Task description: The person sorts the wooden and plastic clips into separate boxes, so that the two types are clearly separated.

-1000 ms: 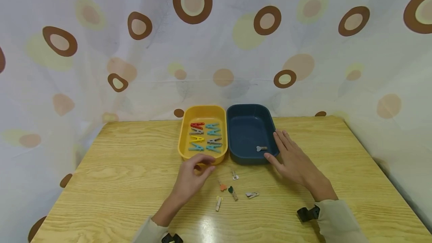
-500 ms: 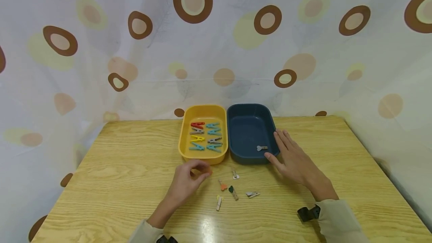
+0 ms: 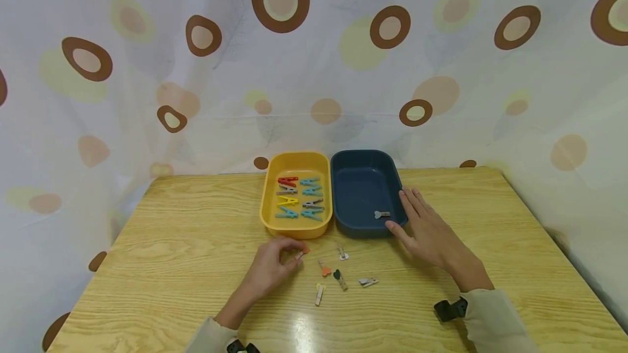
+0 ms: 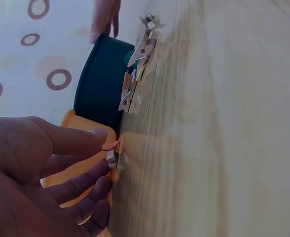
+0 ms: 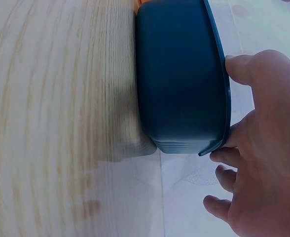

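My left hand (image 3: 272, 268) is low over the table before the yellow bin. Its thumb and fingers pinch a small wooden clothespin (image 4: 112, 157) with an orange heart. My right hand (image 3: 432, 238) rests against the dark blue bin (image 5: 184, 74), thumb and fingertips touching its rim at the near right corner. Inside that bin lies one small clothespin with a grey heart (image 3: 381, 214). Several more wooden clothespins lie on the table: one with a white top (image 3: 342, 253), one orange (image 3: 325, 269), one green (image 3: 340, 280), one yellow (image 3: 319, 294) and one grey (image 3: 368, 282).
The yellow bin (image 3: 296, 232) stands left of the blue one, the two side by side. Rows of plastic clothespins (image 3: 287, 201) in red, yellow, blue and grey lie in it. A patterned curtain (image 3: 314, 70) hangs behind the wooden table (image 3: 196, 244).
My left hand has come down and slightly left from the yellow bin's front edge, and an orange-heart clothespin now shows between its fingertips. My right hand stays at the blue bin.
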Motion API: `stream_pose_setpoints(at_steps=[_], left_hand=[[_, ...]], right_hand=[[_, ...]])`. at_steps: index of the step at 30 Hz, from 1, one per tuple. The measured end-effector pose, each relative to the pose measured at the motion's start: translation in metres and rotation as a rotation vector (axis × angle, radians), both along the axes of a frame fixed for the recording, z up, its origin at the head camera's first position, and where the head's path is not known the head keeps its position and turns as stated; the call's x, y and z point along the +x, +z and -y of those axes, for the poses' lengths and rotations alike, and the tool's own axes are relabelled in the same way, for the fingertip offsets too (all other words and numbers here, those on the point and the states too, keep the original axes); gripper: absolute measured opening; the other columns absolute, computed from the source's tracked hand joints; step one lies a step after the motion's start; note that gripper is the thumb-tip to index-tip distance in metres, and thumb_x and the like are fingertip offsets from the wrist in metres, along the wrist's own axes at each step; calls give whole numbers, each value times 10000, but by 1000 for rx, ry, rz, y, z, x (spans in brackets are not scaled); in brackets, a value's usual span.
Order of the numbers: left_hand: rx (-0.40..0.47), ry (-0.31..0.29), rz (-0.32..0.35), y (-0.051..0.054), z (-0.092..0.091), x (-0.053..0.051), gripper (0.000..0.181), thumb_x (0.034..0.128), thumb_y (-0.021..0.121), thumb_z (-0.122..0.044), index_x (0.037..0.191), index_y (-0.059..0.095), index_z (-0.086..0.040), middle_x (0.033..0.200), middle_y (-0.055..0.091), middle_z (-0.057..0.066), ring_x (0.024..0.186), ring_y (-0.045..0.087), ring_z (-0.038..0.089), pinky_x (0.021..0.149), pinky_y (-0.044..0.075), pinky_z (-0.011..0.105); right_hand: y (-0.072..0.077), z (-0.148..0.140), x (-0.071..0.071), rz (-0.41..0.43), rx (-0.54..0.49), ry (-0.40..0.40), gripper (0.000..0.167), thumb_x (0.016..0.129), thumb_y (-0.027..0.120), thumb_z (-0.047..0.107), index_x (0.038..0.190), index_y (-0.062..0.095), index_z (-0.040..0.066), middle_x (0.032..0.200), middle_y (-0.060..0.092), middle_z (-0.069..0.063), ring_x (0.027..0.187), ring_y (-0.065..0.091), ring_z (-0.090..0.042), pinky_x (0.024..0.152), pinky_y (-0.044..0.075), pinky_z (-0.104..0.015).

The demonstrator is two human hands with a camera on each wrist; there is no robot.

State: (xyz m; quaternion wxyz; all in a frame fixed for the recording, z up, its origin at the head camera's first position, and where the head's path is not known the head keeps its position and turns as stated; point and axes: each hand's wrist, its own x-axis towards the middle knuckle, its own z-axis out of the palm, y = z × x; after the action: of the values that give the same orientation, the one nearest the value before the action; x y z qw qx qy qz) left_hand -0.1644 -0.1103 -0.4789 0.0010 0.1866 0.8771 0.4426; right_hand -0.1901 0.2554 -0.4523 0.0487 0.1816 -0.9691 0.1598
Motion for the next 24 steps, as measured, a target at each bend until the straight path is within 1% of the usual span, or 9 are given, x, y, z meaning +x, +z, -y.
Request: stream_pose_setpoints(at_steps=[3, 5, 8, 12, 16, 19, 24], left_hand=[[2, -19, 13, -1, 0, 0, 241, 853, 794, 30, 1066, 772, -81, 1055, 743, 11, 1055, 683, 234, 952, 538, 468], [-3, -31, 15, -1, 0, 0, 252, 846, 803, 37, 1071, 765, -70, 1054, 741, 25, 1026, 691, 235, 915, 557, 446], [-16, -44, 27, -1, -2, 0, 248, 849, 810, 27, 1074, 753, -61, 1053, 732, 40, 996, 689, 226, 885, 567, 416], [-41, -38, 35, -1, -4, 0, 219, 852, 829, -29, 1047, 743, -80, 1044, 705, 21, 992, 668, 201, 891, 556, 408], [-75, -24, 0, -2, -7, 0, 249, 829, 859, -63, 1043, 732, -86, 1044, 670, 28, 961, 631, 199, 853, 537, 373], [-100, -15, -30, -4, -8, 0, 298, 816, 868, -61, 1079, 729, -75, 1056, 651, 42, 922, 594, 198, 805, 506, 334], [-110, -9, -36, -4, -8, 1, 323, 822, 863, -55, 1120, 737, -62, 1070, 657, 36, 917, 596, 194, 799, 506, 324]], right_hand=[[0, 0, 0, -1, -2, -1, 874, 1061, 495, 524, 1606, 169, -76, 1679, 138, -260, 1547, 108, -446, 1191, 213, -626], [1, 0, 1, -7, -3, -2, 872, 1059, 499, 522, 1604, 178, -79, 1675, 152, -264, 1545, 117, -448, 1189, 217, -628], [2, 1, 1, -7, -4, -3, 870, 1060, 499, 520, 1603, 180, -81, 1674, 155, -266, 1544, 121, -449, 1188, 218, -628], [2, 0, 1, 3, -4, -3, 872, 1062, 493, 520, 1605, 168, -80, 1680, 134, -261, 1544, 114, -450, 1191, 213, -626], [2, 0, 1, 9, -1, -2, 875, 1061, 495, 522, 1607, 163, -77, 1683, 122, -257, 1542, 120, -454, 1190, 215, -626], [2, 0, 0, 8, 0, -3, 877, 1060, 497, 523, 1607, 165, -77, 1683, 125, -255, 1542, 123, -454, 1191, 216, -624], [1, 0, 0, 5, -4, -1, 877, 1060, 496, 523, 1604, 170, -83, 1675, 146, -269, 1545, 116, -448, 1191, 217, -624]])
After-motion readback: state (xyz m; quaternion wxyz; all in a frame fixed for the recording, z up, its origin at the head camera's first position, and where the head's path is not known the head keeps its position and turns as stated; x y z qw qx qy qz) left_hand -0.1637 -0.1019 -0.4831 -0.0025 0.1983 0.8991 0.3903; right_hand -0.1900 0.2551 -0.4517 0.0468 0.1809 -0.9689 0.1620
